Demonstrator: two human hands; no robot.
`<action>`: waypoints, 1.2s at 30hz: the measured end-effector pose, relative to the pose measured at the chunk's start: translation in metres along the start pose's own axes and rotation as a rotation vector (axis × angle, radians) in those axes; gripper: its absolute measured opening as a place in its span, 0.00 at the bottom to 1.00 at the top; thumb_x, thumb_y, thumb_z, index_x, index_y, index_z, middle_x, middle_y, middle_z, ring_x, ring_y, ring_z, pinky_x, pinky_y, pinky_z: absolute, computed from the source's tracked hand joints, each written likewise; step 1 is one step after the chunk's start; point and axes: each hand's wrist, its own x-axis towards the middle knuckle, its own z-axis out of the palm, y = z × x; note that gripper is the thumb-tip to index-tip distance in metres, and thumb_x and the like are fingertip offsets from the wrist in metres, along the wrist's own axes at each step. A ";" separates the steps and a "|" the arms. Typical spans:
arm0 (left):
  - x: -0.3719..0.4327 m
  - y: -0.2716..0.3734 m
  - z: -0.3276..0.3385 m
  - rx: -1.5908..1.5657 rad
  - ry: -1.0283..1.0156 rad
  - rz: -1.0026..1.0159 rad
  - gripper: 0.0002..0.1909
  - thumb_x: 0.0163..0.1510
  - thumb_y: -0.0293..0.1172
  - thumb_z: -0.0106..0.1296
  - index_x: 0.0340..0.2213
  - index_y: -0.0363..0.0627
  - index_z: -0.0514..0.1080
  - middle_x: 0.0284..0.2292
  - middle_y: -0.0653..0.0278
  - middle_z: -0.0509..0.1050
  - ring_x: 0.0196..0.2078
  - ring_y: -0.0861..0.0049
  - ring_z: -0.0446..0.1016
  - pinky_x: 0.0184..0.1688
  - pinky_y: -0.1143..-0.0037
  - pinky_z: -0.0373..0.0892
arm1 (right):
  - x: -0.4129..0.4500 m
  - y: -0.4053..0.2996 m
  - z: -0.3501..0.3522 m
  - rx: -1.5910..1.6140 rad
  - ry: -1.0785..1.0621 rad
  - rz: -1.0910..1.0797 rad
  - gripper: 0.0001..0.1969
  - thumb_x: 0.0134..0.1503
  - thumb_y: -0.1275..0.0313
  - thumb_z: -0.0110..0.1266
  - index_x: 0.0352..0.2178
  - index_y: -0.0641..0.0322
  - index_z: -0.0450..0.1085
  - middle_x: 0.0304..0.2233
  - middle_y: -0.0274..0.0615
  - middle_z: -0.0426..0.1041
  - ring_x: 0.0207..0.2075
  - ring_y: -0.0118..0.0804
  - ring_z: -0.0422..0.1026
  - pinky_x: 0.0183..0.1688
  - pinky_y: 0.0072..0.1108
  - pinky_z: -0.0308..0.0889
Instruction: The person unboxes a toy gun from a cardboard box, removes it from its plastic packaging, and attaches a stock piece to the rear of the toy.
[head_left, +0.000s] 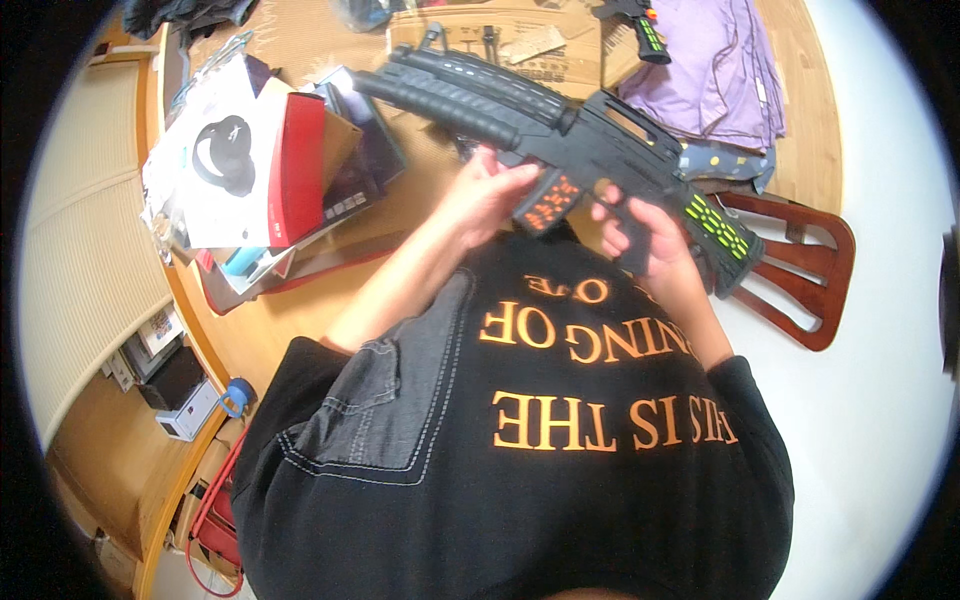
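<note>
A black toy rifle (547, 127) is held slanting across the view, its barrel toward the upper left and its stock toward the lower right. My left hand (491, 187) supports it from below, just ahead of the magazine (551, 202), which has orange marks. My right hand (649, 229) wraps the pistol grip, with fingers close to the trigger. Bright green slots mark the stock (720, 232). Beyond the rifle, a smaller black toy gun (651, 37) with green marks lies partly out of view.
Left of the rifle, a white and red box (300, 165) tops a pile of boxes and packaging. Flattened cardboard (577, 30) lies behind. Folded purple cloth (701, 67) is at the upper right, above a wooden chair (832, 262). A blue mug-like object (238, 394) sits at lower left.
</note>
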 end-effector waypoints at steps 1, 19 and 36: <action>-0.001 0.002 0.001 0.009 -0.018 0.001 0.24 0.52 0.28 0.55 0.48 0.50 0.58 0.44 0.61 0.71 0.43 0.73 0.73 0.42 0.69 0.73 | -0.003 0.000 0.001 -0.011 0.017 -0.002 0.15 0.56 0.65 0.50 0.42 0.62 0.62 0.37 0.51 0.70 0.22 0.31 0.69 0.26 0.23 0.65; 0.019 0.067 -0.062 -0.422 0.290 0.308 0.23 0.56 0.47 0.48 0.43 0.40 0.64 0.41 0.57 0.71 0.45 0.67 0.70 0.48 0.63 0.70 | -0.040 0.007 -0.023 0.106 0.053 0.030 0.18 0.54 0.66 0.49 0.44 0.63 0.60 0.33 0.48 0.69 0.17 0.29 0.65 0.23 0.24 0.63; 0.024 0.080 -0.068 -0.275 0.252 0.392 0.24 0.58 0.48 0.45 0.45 0.38 0.63 0.42 0.56 0.70 0.45 0.66 0.70 0.50 0.63 0.68 | -0.042 0.002 0.007 0.087 0.198 0.019 0.18 0.54 0.64 0.50 0.43 0.62 0.61 0.30 0.42 0.68 0.18 0.28 0.65 0.24 0.21 0.62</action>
